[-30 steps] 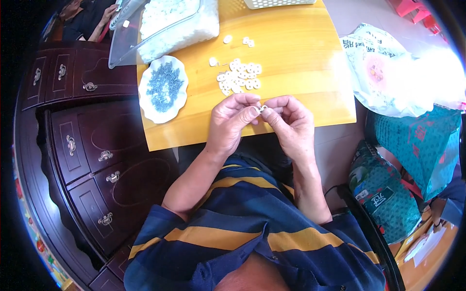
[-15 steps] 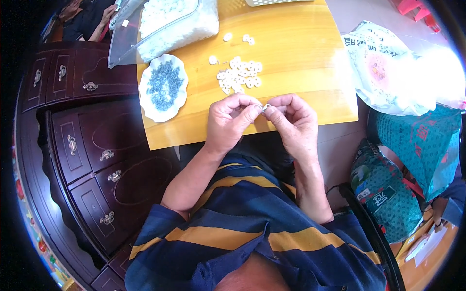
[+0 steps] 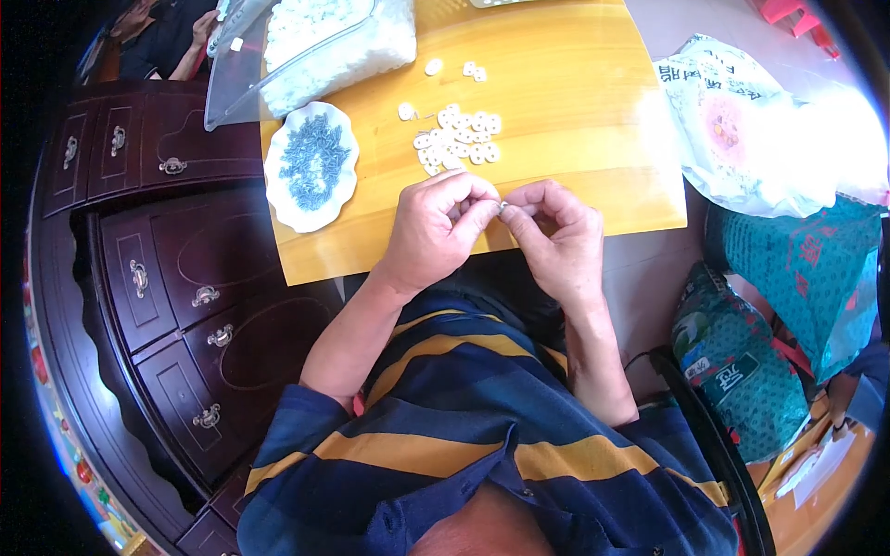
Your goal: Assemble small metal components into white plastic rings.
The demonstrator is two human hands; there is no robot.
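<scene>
Close together over the table's near edge, my left hand (image 3: 434, 230) and my right hand (image 3: 558, 243) pinch a small white piece (image 3: 503, 206) between thumbs and fingertips. Most of that piece is hidden by the fingers, so its exact kind does not show. Just beyond my hands lies a heap of small white pieces with holes (image 3: 459, 139), with a few loose ones farther off. To the left of my hands, a white scalloped dish (image 3: 278, 197) holds a pile of thin dark metal pieces (image 3: 315, 162), like small screws or nails.
A clear plastic tub (image 3: 243, 93) full of white pieces stands at the far left of the yellow wooden table (image 3: 584, 120). Dark wooden drawers (image 3: 199, 250) flank the left. White and green sacks (image 3: 797, 278) stand on the right. Another person's hand (image 3: 203, 30) shows far left.
My fingertips have closed in further around the small white piece, so less of it shows. Both hands have shifted slightly to the left.
</scene>
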